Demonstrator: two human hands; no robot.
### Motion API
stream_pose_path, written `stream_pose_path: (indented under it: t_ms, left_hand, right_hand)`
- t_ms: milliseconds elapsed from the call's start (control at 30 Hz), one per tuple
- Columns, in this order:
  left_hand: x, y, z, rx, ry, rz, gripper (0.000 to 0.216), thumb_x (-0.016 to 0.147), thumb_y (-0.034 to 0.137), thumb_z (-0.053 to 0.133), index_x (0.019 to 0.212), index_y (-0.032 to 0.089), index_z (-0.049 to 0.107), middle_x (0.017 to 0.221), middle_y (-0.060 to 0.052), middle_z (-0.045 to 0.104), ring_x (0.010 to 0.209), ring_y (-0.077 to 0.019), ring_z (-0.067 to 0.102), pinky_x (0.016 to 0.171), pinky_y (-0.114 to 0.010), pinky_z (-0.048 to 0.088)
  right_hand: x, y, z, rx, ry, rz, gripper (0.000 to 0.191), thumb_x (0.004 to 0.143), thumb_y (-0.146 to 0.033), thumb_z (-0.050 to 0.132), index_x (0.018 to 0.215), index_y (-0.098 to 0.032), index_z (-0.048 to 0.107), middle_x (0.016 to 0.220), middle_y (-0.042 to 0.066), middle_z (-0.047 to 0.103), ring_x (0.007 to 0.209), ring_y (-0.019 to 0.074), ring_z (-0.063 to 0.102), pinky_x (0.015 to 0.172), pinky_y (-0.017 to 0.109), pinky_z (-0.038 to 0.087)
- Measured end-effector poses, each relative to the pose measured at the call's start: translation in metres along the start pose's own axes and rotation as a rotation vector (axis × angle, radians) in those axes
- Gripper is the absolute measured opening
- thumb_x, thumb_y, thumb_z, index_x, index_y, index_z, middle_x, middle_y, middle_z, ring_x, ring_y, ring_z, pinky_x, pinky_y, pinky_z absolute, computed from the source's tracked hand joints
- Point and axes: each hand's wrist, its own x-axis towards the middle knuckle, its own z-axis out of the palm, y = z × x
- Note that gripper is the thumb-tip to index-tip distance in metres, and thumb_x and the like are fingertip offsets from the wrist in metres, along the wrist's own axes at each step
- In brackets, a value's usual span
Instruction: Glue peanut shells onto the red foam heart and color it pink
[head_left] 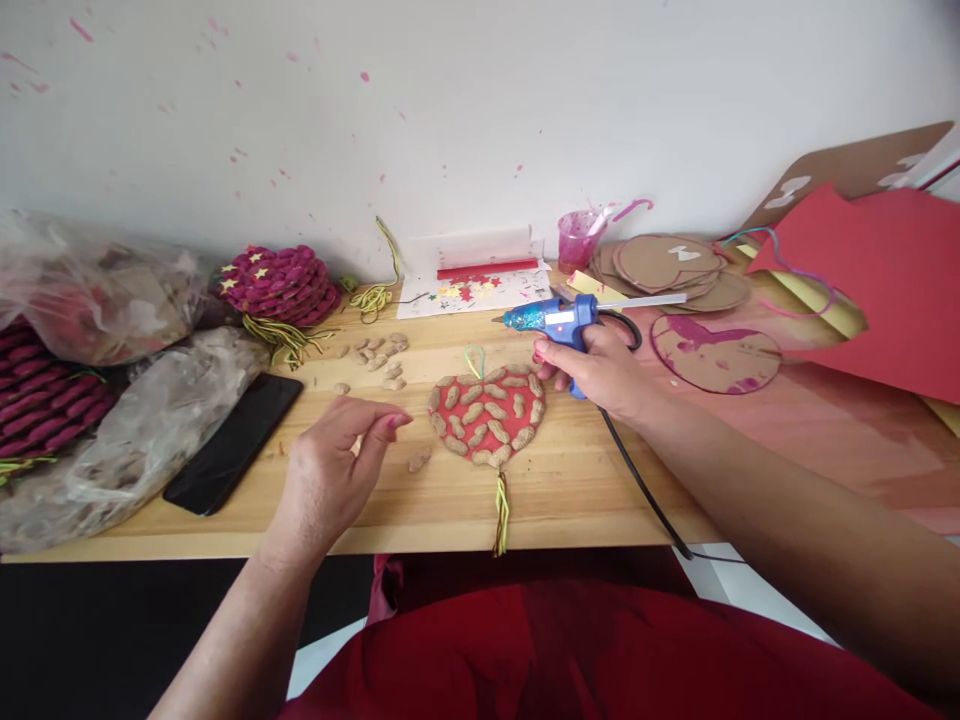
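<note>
My right hand (600, 370) is wrapped round the handle of a blue hot glue gun (559, 318), its nozzle pointing left and a clear glue stick out of its back. Below it lies a red heart-shaped piece (506, 408) covered with peanuts, with a yellow-green loop at the top and a tassel (502, 515) hanging at the bottom. Left of the heart, my left hand (334, 465) is raised over the table, thumb and fingers pinched together; whatever they hold, if anything, is too small to tell. Loose peanuts (381, 352) lie beyond this hand, and another peanut (420, 460) lies beside it.
On the left are a black phone (234, 443), plastic bags (97, 295) and stacked purple pieces (281, 285) with tassels. Star confetti (469, 290) on paper, a stained cup (577, 238), cardboard shapes (667, 265) and red sheets (877, 290) stretch rightward. A black cord (637, 475) crosses the table edge.
</note>
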Motion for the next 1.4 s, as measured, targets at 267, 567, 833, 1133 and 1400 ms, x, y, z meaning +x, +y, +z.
stream_pose_path:
  t_ms: [267,567,833,1133,1400]
  left_hand:
    - [0.039,0.042,0.032,-0.004,-0.147,0.181,0.018,0.094,0.017,0.064,0.107,0.022,0.075,0.096,-0.006,0.072,0.092,-0.0217,0.062,0.085,-0.037,0.051]
    - [0.067,0.064,0.057,0.122,-0.333,0.156,0.024,0.087,0.015,0.066,0.108,0.021,0.077,0.089,-0.007,0.067,0.089,-0.0258,0.058,0.084,-0.042,0.049]
    - [0.071,0.065,0.063,0.148,-0.401,0.128,0.029,0.086,0.013,0.062,0.107,0.024,0.078,0.085,-0.006,0.064,0.089,-0.0266,0.058,0.083,-0.042,0.045]
    - [0.068,0.064,0.058,0.09,-0.468,0.119,0.025,0.086,0.014,0.063,0.101,0.027,0.078,0.091,-0.004,0.069,0.091,-0.0247,0.059,0.082,-0.041,0.042]
    - [0.063,0.061,0.058,0.055,-0.458,0.165,0.031,0.085,0.011,0.061,0.107,0.027,0.075,0.098,-0.006,0.071,0.091,-0.0234,0.062,0.079,-0.039,0.042]
  right_hand:
    - [0.004,0.008,-0.001,-0.041,-0.006,-0.119,0.018,0.089,-0.032,0.068,0.079,-0.018,0.066,0.068,0.003,0.071,0.052,0.0109,0.06,0.044,0.022,0.043]
    - [0.005,0.01,0.001,-0.019,0.008,-0.132,0.015,0.088,-0.03,0.068,0.08,-0.018,0.065,0.068,0.002,0.07,0.054,0.0121,0.061,0.049,0.024,0.049]
    - [0.003,0.004,0.002,-0.032,0.012,-0.091,0.015,0.088,-0.03,0.07,0.08,-0.019,0.063,0.068,0.001,0.068,0.056,0.0125,0.062,0.047,0.023,0.048]
    - [0.007,0.016,-0.003,-0.068,0.019,-0.16,0.021,0.087,-0.038,0.069,0.078,-0.018,0.067,0.074,0.004,0.072,0.068,0.0176,0.067,0.057,0.029,0.053]
    - [0.006,0.013,-0.004,-0.062,-0.006,-0.149,0.018,0.087,-0.037,0.069,0.082,-0.02,0.069,0.074,0.004,0.073,0.07,0.0183,0.068,0.059,0.03,0.053]
